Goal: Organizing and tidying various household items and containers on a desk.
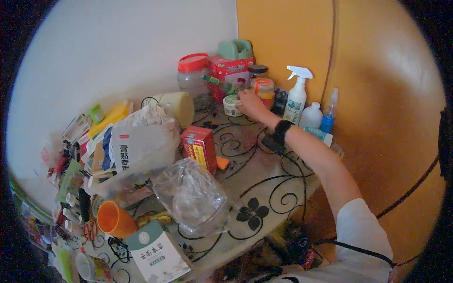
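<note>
My right hand (253, 105) reaches to the back of the table, a black band round its wrist. Its fingers are closed on the right side of a low, round white tub (231, 106) with a pale green lid. Whether the tub rests on the table or is slightly raised, I cannot tell. Right behind the hand stands a honey-coloured jar (264, 92) with a clear lid. To the left of the tub is a large clear jar (193, 78) with a red lid, beside a red box (228, 70). My left hand is out of the picture.
White spray bottle (295, 100), white bottle (311, 115) and blue bottle (327, 118) stand along the orange wall. A red carton (198, 144), clear plastic bag (192, 198) and orange cup (114, 219) occupy the middle and front. Piled packages crowd the left, with red-handled scissors (90, 230).
</note>
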The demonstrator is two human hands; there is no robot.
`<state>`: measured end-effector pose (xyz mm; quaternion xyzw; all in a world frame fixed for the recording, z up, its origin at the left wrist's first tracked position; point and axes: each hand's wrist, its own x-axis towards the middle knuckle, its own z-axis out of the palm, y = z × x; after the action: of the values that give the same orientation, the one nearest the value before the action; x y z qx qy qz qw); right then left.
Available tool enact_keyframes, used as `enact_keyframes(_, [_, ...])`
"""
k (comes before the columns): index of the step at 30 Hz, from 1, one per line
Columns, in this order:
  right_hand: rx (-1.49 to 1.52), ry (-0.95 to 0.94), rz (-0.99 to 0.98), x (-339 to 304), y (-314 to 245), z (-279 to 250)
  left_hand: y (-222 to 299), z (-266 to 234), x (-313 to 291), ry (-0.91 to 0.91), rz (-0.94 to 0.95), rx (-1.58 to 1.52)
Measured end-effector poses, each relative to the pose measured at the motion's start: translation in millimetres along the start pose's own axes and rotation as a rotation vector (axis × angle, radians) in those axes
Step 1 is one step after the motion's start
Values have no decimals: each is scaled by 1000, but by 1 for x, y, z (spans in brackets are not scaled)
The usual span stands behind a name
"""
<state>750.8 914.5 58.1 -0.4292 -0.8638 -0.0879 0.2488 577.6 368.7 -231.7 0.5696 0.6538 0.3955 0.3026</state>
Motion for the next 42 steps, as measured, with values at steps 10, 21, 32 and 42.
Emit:
enact_keyframes(10, [-222,67,198,39,-17,43,-6,-2,-3,17,-31,-13])
enact_keyframes(21, [835,-208,199,-21,-5,-45,-5,4,-8,27,1,17])
enact_keyframes(32, [453,-214,-290,-87,-38,-58,6,15,-8,23,33,16])
enact_keyframes(42, [-51,-337,-256,61,-17,24,-3,6,5,27,-45,-75])
